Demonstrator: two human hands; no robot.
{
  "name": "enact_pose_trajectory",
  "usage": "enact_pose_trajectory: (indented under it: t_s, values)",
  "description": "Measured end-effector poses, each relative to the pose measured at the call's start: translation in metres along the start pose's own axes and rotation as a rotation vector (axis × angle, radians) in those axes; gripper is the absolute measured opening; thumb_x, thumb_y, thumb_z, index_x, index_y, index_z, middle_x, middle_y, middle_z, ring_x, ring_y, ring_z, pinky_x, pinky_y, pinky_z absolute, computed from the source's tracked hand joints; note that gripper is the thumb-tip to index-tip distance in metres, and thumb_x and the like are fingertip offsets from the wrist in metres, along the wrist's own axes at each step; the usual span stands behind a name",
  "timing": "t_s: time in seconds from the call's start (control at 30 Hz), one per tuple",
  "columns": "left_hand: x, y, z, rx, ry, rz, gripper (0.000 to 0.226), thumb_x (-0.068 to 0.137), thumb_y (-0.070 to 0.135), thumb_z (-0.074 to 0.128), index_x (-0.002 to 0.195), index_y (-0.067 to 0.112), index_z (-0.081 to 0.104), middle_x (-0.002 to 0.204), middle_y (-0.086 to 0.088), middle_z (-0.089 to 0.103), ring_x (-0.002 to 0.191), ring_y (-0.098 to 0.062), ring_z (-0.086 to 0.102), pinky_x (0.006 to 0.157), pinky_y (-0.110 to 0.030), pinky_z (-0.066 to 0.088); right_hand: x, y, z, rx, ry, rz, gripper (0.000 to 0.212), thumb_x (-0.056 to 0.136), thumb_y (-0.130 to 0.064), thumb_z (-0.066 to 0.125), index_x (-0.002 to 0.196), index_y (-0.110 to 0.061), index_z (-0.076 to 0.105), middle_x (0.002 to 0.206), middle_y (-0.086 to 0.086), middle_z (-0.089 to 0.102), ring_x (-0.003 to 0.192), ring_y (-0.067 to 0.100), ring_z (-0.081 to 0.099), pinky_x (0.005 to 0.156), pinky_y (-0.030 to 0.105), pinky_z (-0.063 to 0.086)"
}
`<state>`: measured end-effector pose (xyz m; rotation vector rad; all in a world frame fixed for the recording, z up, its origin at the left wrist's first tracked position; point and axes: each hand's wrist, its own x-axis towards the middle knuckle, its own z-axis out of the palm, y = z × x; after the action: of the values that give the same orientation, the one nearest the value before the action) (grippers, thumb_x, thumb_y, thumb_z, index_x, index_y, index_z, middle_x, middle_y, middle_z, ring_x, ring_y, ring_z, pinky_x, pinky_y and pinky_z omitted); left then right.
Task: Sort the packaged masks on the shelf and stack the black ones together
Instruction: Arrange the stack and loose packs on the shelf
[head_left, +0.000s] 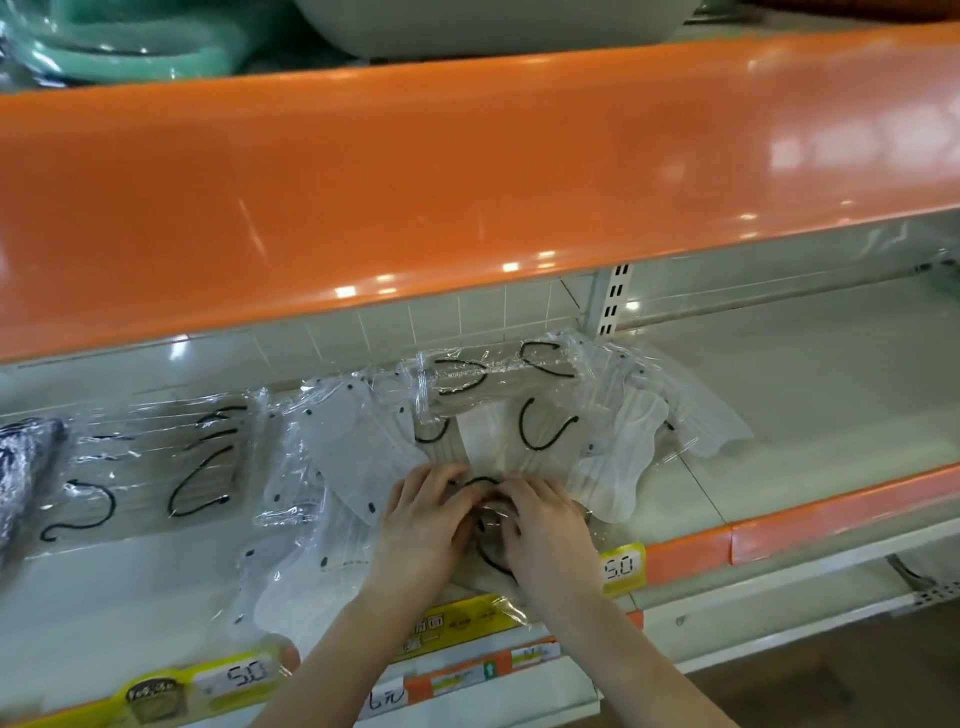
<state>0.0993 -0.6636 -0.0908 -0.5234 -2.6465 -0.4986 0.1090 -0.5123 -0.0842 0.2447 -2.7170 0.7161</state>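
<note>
Head view of a shop shelving unit. A pale cream metal shelf (810, 395) with a glossy orange front strip carries a loose spread of clear-plastic packaged masks (540, 431), most of them white or beige with thin black ear loops, overlapping one another near the shelf's middle. At the far left edge lies a dark, blue-black patterned packaged mask (26, 467), well apart from the hands. The left hand (431, 525) and right hand (545, 530) meet at the shelf's front, fingers curled onto one crinkled clear packet with a black loop (488, 519); the grip of each hand is narrow and closed on that packet's film. A white mask packet (358, 452) lies just beside the left hand, partly beneath it. Yellow price tags (623, 566) reading 5.0 sit along the front rail, with further labels below. The right part of the shelf surface is bare cream metal, backed by a gridded rear panel and a slotted upright (613, 301). Overhead, a broad orange shelf edge (467, 171) spans the frame, with green coiled hose (130, 36) and a pale basin (488, 26) above it.
</note>
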Motion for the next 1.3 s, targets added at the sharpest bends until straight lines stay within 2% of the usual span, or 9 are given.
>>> enact_pose_trajectory:
  t_s: [0.23,0.37,0.57,0.73,0.83,0.93,1.0,1.17,1.3]
  values:
    - [0.015,0.009,-0.022,-0.235,0.184,-0.015,0.024,0.081,0.02,0.051,0.085,0.018,0.075,0.081,0.005,0.069,0.075,-0.01,0.059,0.06,-0.024,0.049,0.003,0.005,-0.006,0.179,0.111,-0.021,0.021,0.073,-0.009,0.068,0.093,-0.015,0.068,0.082,-0.004,0.069,0.074,0.023,0.06,0.06,0.038,0.051]
    - [0.015,0.011,-0.05,-0.54,0.175,-0.296,0.018,0.087,0.01,0.063,0.083,0.025,0.072,0.082,0.015,0.069,0.08,0.0,0.062,0.071,-0.01,0.046,0.007,0.009,-0.023,0.139,0.174,-0.015,0.02,0.079,-0.024,0.055,0.09,-0.018,0.07,0.087,-0.008,0.07,0.082,0.02,0.062,0.07,0.035,0.047]
    - [0.022,0.0,-0.092,-0.858,0.21,-0.585,0.024,0.093,0.004,0.054,0.077,0.019,0.065,0.063,0.008,0.068,0.058,-0.005,0.064,0.06,-0.013,0.051,0.02,0.013,-0.041,0.233,0.192,0.042,0.016,0.082,-0.024,0.06,0.09,-0.014,0.069,0.087,-0.007,0.067,0.083,0.023,0.061,0.072,0.038,0.047]
    - [0.017,-0.02,-0.117,-0.972,0.257,-0.675,0.022,0.097,0.011,0.048,0.084,0.017,0.065,0.068,0.0,0.069,0.064,-0.017,0.068,0.063,-0.019,0.056,0.032,0.001,-0.053,0.449,0.096,0.167,0.007,0.084,-0.006,0.068,0.088,-0.012,0.07,0.078,-0.011,0.062,0.073,-0.005,0.053,0.065,0.006,0.037]
    - [0.011,-0.033,-0.122,-0.995,0.208,-0.788,0.016,0.096,0.025,0.048,0.094,0.017,0.062,0.094,-0.008,0.067,0.081,-0.018,0.066,0.067,-0.021,0.055,0.034,-0.017,-0.053,0.414,0.216,0.056,0.007,0.084,-0.004,0.065,0.086,-0.009,0.069,0.081,-0.008,0.059,0.077,-0.001,0.05,0.07,0.003,0.035]
    - [0.002,-0.044,-0.13,-1.17,-0.005,-0.976,0.059,0.075,0.057,0.048,0.113,0.012,0.053,0.108,-0.007,0.065,0.093,-0.021,0.069,0.072,-0.028,0.055,0.033,-0.039,-0.049,0.394,0.347,-0.085,0.013,0.084,-0.013,0.054,0.085,-0.01,0.067,0.086,-0.013,0.054,0.085,0.009,0.048,0.075,0.011,0.038]
    - [-0.003,-0.047,-0.139,-1.212,-0.083,-0.952,0.067,0.068,0.062,0.047,0.113,0.013,0.055,0.108,-0.006,0.068,0.092,-0.019,0.07,0.069,-0.028,0.057,0.034,-0.054,-0.044,0.35,0.4,-0.166,0.014,0.084,-0.014,0.05,0.083,-0.011,0.064,0.087,-0.012,0.052,0.086,0.012,0.046,0.076,0.013,0.035]
    - [-0.011,-0.054,-0.16,-1.309,0.091,-0.925,0.05,0.078,0.053,0.047,0.097,0.01,0.064,0.092,-0.009,0.073,0.088,-0.021,0.071,0.073,-0.035,0.059,0.026,-0.084,-0.011,0.237,0.407,-0.385,0.013,0.083,-0.003,0.053,0.081,-0.005,0.066,0.087,0.007,0.064,0.083,0.026,0.057,0.082,0.027,0.039]
    - [-0.026,-0.086,-0.167,-1.178,0.334,-0.998,0.012,0.095,0.014,0.055,0.103,0.009,0.061,0.1,-0.012,0.065,0.083,-0.015,0.062,0.062,-0.023,0.054,0.015,-0.105,0.016,0.231,0.323,-0.493,0.015,0.084,-0.002,0.052,0.083,-0.008,0.066,0.092,0.004,0.067,0.085,0.026,0.062,0.076,0.036,0.045]
